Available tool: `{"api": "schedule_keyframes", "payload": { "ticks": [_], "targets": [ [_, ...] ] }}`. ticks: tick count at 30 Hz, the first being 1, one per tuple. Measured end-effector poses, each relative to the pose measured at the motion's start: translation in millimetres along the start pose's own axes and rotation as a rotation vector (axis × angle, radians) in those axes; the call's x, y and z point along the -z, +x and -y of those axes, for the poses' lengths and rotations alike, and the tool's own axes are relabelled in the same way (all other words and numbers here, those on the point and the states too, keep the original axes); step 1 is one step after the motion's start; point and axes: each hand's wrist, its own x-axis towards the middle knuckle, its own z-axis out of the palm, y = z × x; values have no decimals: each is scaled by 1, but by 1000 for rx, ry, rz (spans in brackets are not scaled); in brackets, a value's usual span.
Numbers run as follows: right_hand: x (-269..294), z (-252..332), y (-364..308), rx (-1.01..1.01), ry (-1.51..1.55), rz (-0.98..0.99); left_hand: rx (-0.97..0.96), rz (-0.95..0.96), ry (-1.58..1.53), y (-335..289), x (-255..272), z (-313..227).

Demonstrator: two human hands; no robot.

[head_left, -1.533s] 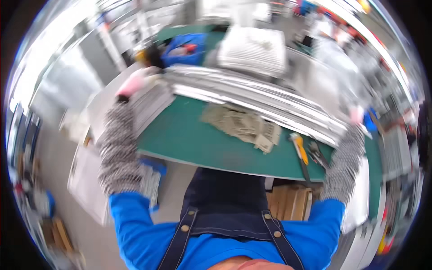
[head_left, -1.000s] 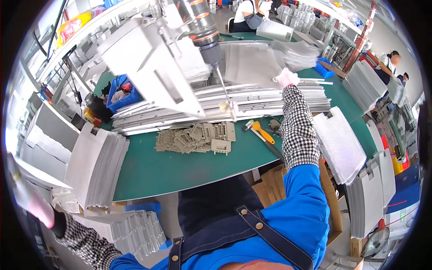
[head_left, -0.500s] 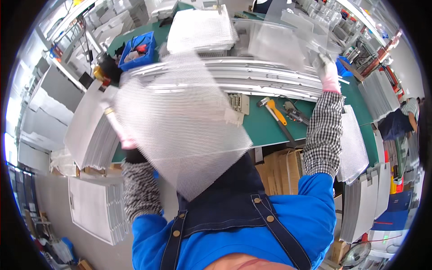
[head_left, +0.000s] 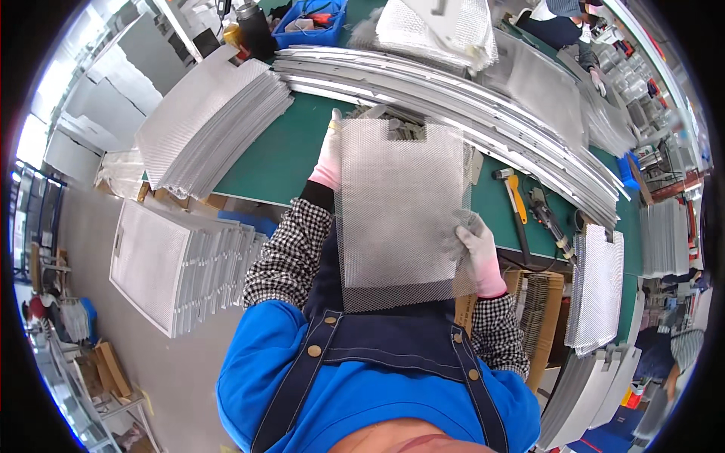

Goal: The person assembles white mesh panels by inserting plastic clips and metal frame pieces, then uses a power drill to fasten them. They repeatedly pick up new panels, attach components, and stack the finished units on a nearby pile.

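Observation:
A silvery mesh sheet (head_left: 396, 204) with a rectangular notch in its top edge hangs nearly upright before my apron. My left hand (head_left: 331, 155), in a white and pink glove, grips its upper left edge. At its lower right edge my right hand (head_left: 479, 253), gloved alike, pinches it, with some fingers showing through the mesh from behind. A second mesh layer seems to show along the right edge; whether it is a separate sheet I cannot tell. Near my right hand, a hammer (head_left: 515, 204) with a yellow and black handle and a power tool (head_left: 547, 219) lie on the green table (head_left: 260, 166).
Long metal strips (head_left: 453, 94) cross the table. Mesh stacks stand at the left (head_left: 211, 121), lower left (head_left: 151, 268) and right (head_left: 596, 287). Behind lie a white stack (head_left: 434, 30), clear sheets (head_left: 536, 83) and a blue bin (head_left: 310, 30). A co-worker's arm (head_left: 589, 57) shows at far right.
The mesh sheet has turned from a slanted diamond to nearly upright. My right hand has come back from the clear sheets at the far right to its edge. The view has shifted.

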Motion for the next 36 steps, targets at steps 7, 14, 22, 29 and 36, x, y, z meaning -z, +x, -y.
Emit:
{"api": "schedule_keyframes", "payload": {
  "ticks": [7, 14, 22, 29, 36],
  "targets": [
    [1, 19, -9, -133, -73, 32, 2, 254, -29, -38, -56, -1],
    [23, 12, -4, -161, -319, 93, -9, 231, 12, -40, -57, 4],
    [67, 180, 210, 679, -1022, -227, 26, 97, 20, -32, -35, 9],
    [-23, 228, 364, 633, -1601, -625, 38, 161, -47, -18, -9, 15],
    [-57, 221, 387, 549, -1705, -652, 38, 188, 2, -22, -11, 15]
  ]
}}
